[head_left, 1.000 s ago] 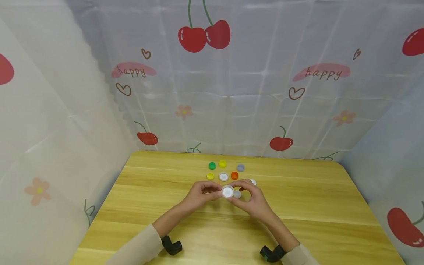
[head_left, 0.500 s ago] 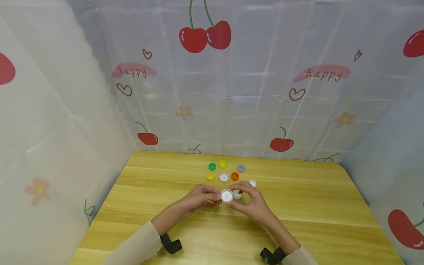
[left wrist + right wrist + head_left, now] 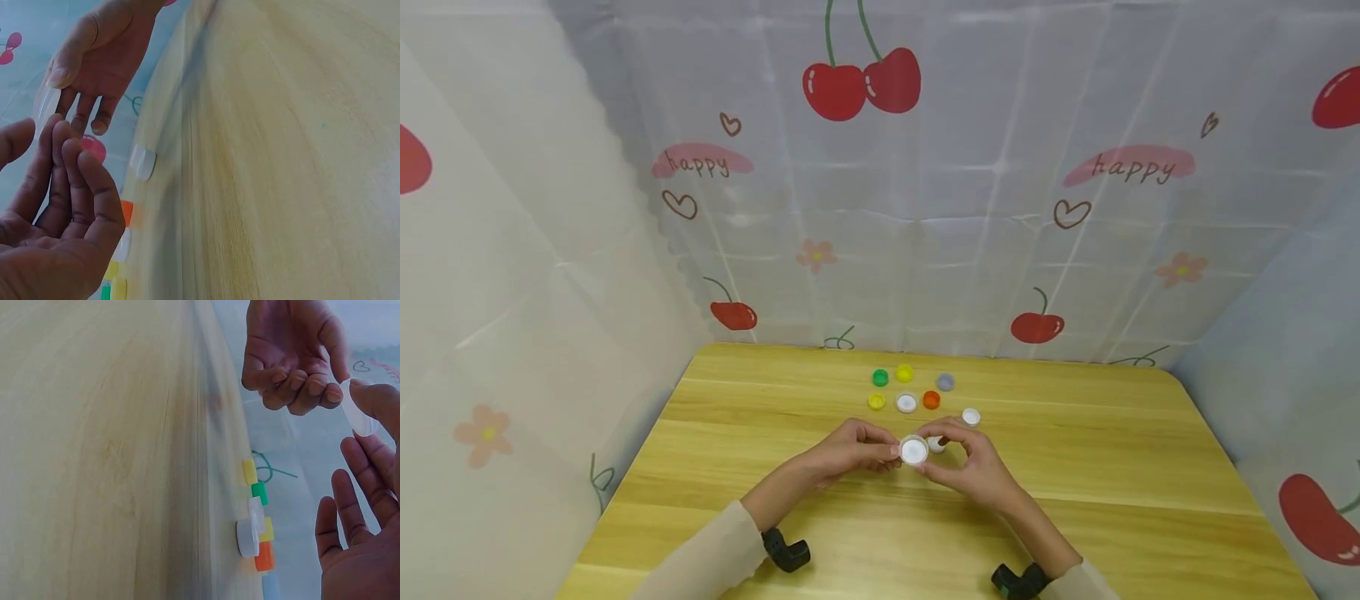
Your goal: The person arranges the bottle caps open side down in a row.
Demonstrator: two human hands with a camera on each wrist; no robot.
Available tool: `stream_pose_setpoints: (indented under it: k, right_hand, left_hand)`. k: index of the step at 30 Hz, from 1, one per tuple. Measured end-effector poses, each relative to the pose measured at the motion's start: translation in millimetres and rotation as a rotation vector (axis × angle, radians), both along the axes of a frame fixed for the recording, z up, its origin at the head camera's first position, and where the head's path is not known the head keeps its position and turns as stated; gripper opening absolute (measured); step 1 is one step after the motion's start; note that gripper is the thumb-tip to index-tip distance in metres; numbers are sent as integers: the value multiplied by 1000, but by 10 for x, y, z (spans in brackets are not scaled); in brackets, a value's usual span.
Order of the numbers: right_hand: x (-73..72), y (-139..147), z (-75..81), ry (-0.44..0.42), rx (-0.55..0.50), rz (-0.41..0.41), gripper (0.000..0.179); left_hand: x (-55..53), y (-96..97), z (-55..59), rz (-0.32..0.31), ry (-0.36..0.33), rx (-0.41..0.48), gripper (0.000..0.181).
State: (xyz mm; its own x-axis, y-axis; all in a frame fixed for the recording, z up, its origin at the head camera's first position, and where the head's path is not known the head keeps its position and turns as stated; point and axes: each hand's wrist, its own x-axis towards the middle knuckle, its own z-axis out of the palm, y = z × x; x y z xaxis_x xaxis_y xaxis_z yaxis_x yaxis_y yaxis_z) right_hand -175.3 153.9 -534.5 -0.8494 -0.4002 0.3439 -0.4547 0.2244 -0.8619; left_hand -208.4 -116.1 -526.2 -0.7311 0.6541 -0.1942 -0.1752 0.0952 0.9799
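Observation:
A shallow round white cap (image 3: 913, 451) is held up over the wooden table between both hands, its hollow side facing me. My right hand (image 3: 973, 467) pinches it by the right edge, thumb below and forefinger above; its other fingers spread loosely in the right wrist view. At the cap's left edge, my left hand (image 3: 853, 452) pinches with thumb and forefinger, the remaining fingers bent beneath. Another white cap (image 3: 936, 444) lies on the table, partly hidden behind my right fingers. Just past that hand sits a further white cap (image 3: 971, 417).
Beyond the hands lie several small caps: green (image 3: 880, 378), yellow (image 3: 904, 373), a second yellow (image 3: 876, 402), white (image 3: 906, 403), orange (image 3: 931, 400) and greyish-purple (image 3: 945, 382). A cherry-printed curtain (image 3: 880, 275) rises behind the table (image 3: 760, 400) and along both sides.
Both hands and the held cap have come slightly toward me. The white cap beyond my right hand shows more fully. The caps on the table stay put.

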Motion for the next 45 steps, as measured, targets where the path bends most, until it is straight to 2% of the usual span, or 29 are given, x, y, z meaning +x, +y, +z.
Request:
stream_pose_setpoints:
  k: [5,14,18,26,31,34,39,41,45]
  right_hand:
    - [19,-19,-23,4,4,8,35]
    - [4,-45,12,26,25,4,37]
    - [10,-64,0,13,26,4,37]
    - [15,-63,-35,15,23,-1,37]
    - [24,-75,-52,11,36,-5,37]
    - [32,-85,-59,19,44,-16,42]
    - [39,-93,-72,29,44,-37,53]
    - [39,-94,-75,-9,48,-40,50]
    - [31,-87,-69,-162,46,6,26]
  left_hand:
    - [58,14,8,52,58,-41,30]
    - [82,29,77,92,153,-56,26]
    - [100,24,64,103,177,-55,26]
    - [129,30,-12,135,139,6,31]
    - [137,33,-29,159,155,-20,27]
    - [141,26,-26,176,210,-54,24]
    - [161,15,8,227,373,-146,15]
    - [171,14,26,255,443,-184,9]
    - [193,11,50,285,555,-211,9]
